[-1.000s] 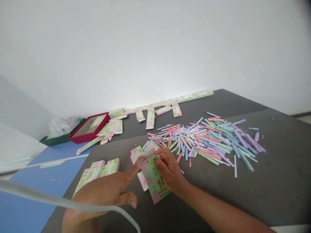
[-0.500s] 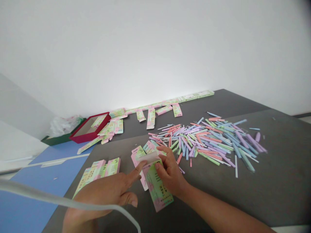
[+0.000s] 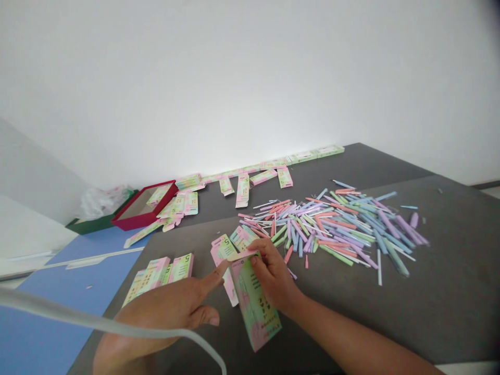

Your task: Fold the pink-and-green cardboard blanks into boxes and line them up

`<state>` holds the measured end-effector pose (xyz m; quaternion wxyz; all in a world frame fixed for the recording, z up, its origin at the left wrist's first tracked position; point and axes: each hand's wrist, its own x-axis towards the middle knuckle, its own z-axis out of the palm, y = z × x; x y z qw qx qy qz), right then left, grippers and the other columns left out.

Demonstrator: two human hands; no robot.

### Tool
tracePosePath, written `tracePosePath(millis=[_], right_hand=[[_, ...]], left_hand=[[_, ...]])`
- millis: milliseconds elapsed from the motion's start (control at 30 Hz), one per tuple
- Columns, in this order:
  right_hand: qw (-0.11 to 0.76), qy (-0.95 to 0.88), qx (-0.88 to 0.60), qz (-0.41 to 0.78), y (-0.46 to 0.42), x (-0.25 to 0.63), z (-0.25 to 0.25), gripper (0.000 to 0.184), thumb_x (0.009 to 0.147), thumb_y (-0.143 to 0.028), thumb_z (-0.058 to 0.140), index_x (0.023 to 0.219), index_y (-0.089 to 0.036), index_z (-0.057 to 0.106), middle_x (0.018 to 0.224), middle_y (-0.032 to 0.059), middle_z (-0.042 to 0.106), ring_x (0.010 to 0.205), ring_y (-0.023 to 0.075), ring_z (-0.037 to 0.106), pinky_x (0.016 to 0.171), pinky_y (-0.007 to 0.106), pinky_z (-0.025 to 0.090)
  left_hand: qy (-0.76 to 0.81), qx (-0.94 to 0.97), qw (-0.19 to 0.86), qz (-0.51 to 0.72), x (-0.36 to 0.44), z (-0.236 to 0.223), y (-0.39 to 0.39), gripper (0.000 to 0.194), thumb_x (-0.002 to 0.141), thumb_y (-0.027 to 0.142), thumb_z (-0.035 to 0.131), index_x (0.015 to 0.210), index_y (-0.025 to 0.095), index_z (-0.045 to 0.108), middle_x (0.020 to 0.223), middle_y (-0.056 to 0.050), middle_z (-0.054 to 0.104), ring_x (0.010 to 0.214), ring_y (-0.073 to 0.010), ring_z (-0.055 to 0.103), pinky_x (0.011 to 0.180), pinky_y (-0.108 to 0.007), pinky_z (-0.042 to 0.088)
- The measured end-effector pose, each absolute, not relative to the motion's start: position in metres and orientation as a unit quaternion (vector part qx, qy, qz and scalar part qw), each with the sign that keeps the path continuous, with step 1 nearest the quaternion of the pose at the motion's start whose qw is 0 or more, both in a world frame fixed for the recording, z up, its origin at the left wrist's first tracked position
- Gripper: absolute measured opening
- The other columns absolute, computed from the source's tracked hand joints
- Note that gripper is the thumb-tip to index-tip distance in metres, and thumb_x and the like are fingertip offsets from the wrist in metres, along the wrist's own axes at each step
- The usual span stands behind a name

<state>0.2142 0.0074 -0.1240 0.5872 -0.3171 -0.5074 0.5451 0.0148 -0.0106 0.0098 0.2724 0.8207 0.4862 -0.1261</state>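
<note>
My right hand (image 3: 273, 271) grips a small pink-and-green cardboard box (image 3: 255, 307) by its upper end, thumb on the front face. The box tilts over the dark table, its lower end toward me. My left hand (image 3: 187, 302) points its index finger at the box's top flap, the fingertip touching the upper left corner. Its thumb stands apart, and nothing is held in it. Behind the held box lie two similar boxes, a pink one (image 3: 222, 247) and a greener one (image 3: 241, 237), partly covered by my hands and the held box.
A loose heap of pastel pens or sticks (image 3: 332, 224) spreads to the right. More cartons (image 3: 156, 273) lie left. Several cartons (image 3: 242, 190) lie farther back, near a red tray (image 3: 144, 221) and a green tray (image 3: 89, 225) with plastic bags. A white cord (image 3: 117, 325) crosses the lower left foreground.
The top flap, raised before, is now folded down nearly flat over the box end. The box's lower end has tipped slightly toward me. My left hand has shifted slightly left.
</note>
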Motion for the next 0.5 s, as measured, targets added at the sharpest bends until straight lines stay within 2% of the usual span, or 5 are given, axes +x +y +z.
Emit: tracePosePath(millis=[100, 167, 267, 400, 500], right_hand=[[0.606, -0.462, -0.334, 0.554, 0.014, 0.216, -0.12, 0.006, 0.092, -0.026, 0.046, 0.098, -0.024, 0.046, 0.065, -0.0067, 0.038, 0.05, 0.0099, 0.034, 0.045, 0.021, 0.025], [0.617, -0.439, -0.334, 0.561, 0.016, 0.216, -0.118, 0.007, 0.092, -0.029, 0.046, 0.096, -0.024, 0.045, 0.064, -0.0072, 0.038, 0.05, 0.0096, 0.034, 0.045, 0.021, 0.026], [0.621, -0.422, -0.316, 0.579, 0.015, 0.215, -0.118, 0.011, 0.092, -0.034, 0.049, 0.097, -0.025, 0.045, 0.066, -0.007, 0.039, 0.05, 0.0096, 0.034, 0.045, 0.02, 0.027], [0.617, -0.445, -0.285, 0.582, 0.006, 0.213, -0.119, 0.012, 0.093, -0.035, 0.048, 0.1, -0.025, 0.045, 0.069, -0.0058, 0.041, 0.05, 0.0103, 0.034, 0.046, 0.021, 0.027], [0.615, -0.473, -0.278, 0.566, 0.001, 0.214, -0.119, 0.009, 0.094, -0.032, 0.047, 0.099, -0.025, 0.047, 0.07, -0.0046, 0.04, 0.054, 0.0114, 0.036, 0.049, 0.023, 0.029]], left_hand=[[0.498, 0.818, 0.258, -0.13, 0.009, 0.014, -0.01, 0.078, 0.089, 0.059, 0.048, 0.154, 0.026, 0.02, 0.116, -0.005, 0.07, 0.106, -0.0315, 0.061, 0.085, -0.031, 0.047], [0.515, 0.809, 0.246, -0.143, 0.011, 0.017, -0.007, 0.082, 0.088, 0.057, 0.05, 0.155, 0.023, 0.015, 0.127, -0.009, 0.064, 0.112, -0.0337, 0.059, 0.09, -0.034, 0.046], [0.545, 0.785, 0.237, -0.173, 0.025, 0.018, 0.0, 0.091, 0.087, 0.051, 0.053, 0.156, 0.017, 0.003, 0.145, -0.016, 0.046, 0.124, -0.0366, 0.05, 0.099, -0.041, 0.041], [0.52, 0.807, 0.257, -0.109, 0.047, 0.008, 0.018, 0.091, 0.088, 0.037, 0.055, 0.155, 0.017, -0.004, 0.158, -0.014, 0.017, 0.134, -0.0332, 0.04, 0.107, -0.039, 0.033], [0.506, 0.809, 0.276, -0.111, 0.052, -0.003, 0.029, 0.098, 0.085, 0.042, 0.06, 0.154, 0.013, -0.003, 0.157, -0.018, 0.018, 0.135, -0.0336, 0.039, 0.106, -0.041, 0.034]])
